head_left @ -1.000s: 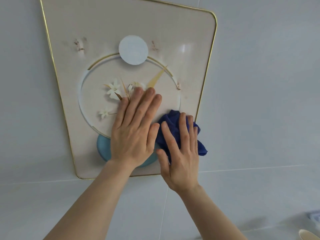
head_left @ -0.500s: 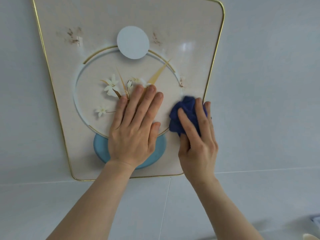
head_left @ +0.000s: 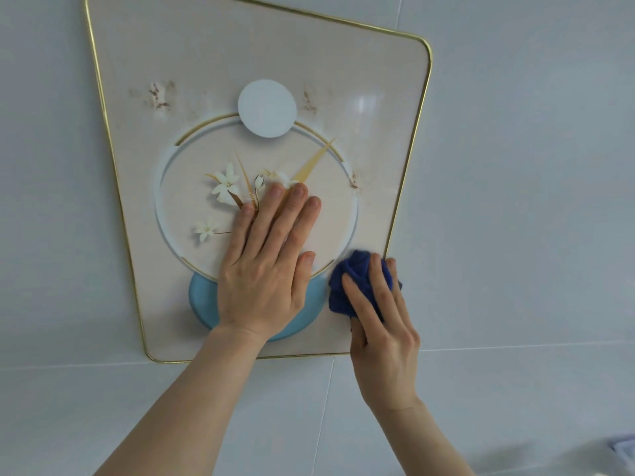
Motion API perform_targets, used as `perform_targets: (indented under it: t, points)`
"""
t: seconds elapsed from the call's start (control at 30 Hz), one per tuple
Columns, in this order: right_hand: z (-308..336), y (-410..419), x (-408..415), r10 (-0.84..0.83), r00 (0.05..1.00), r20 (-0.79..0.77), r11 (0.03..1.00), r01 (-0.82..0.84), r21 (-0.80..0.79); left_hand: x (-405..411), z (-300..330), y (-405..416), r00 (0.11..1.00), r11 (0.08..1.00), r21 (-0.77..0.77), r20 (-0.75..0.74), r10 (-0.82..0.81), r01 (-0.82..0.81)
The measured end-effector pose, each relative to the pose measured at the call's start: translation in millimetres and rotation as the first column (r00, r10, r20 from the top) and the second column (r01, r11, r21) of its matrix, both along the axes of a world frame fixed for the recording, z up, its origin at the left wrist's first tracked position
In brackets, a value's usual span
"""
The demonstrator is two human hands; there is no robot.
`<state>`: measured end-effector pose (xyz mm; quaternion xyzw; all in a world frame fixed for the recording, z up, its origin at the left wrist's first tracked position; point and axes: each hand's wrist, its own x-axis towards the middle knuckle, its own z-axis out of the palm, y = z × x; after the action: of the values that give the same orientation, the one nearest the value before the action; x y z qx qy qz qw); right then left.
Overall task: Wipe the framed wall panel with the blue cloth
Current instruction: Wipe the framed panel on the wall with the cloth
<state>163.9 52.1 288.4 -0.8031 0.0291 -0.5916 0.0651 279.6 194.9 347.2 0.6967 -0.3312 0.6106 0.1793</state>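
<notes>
The framed wall panel [head_left: 206, 63] is beige with a thin gold rim, a printed ring, white flowers, a pale disc and a light blue bowl shape. Brownish smudges show at its upper left, upper middle and right of the ring. My left hand [head_left: 268, 266] lies flat on the panel's lower middle, fingers together, holding nothing. My right hand [head_left: 381, 324] presses the bunched blue cloth [head_left: 347, 283] against the panel's lower right part, close to the gold rim.
White wall tiles [head_left: 515, 201] surround the panel, with a grout line below it. A pale object [head_left: 625, 448] shows at the bottom right corner of the view.
My right hand slid the blue cloth up along the panel's right side, then back down toward the lower right corner. My left hand stayed flat on the panel.
</notes>
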Motion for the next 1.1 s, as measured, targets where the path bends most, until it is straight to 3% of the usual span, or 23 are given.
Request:
perform_targets:
  t: [0.27,0.37,0.47,0.53,0.63,0.73,0.87,1.1]
  points:
    - [-31,4,-40,-0.013,0.958,-0.286,0.999,0.024,0.038,-14,8,7,0.994,0.998,0.044,-0.103,-0.037,0.042]
    - [-30,10,-60,0.129,0.895,-0.427,0.968,-0.021,0.25,-25,10,9,0.99,0.998,0.051,-0.138,-0.022,0.029]
    - [-4,15,-65,0.226,0.931,-0.286,0.876,-0.065,0.478,-37,16,10,0.983,0.998,0.051,-0.184,-0.011,0.021]
    - [33,20,-64,0.283,0.956,-0.07,0.801,-0.195,0.566,-42,20,11,0.983,0.999,0.045,-0.185,-0.009,0.017]
    - [94,27,-52,0.178,0.974,0.138,0.92,-0.215,0.328,-42,29,15,0.989,0.998,0.057,-0.145,0.015,-0.006]
    - [130,28,-27,0.113,0.984,0.134,0.986,-0.128,0.107,-33,36,17,0.983,0.993,0.089,-0.16,0.086,-0.073]
    - [127,19,3,0.137,0.99,-0.044,0.982,-0.142,-0.122,-19,32,16,0.979,0.991,0.108,-0.177,0.103,-0.084]
    - [135,-6,11,0.018,0.994,0.104,0.949,0.015,-0.314,-7,29,15,0.985,0.992,0.103,-0.148,0.092,-0.077]
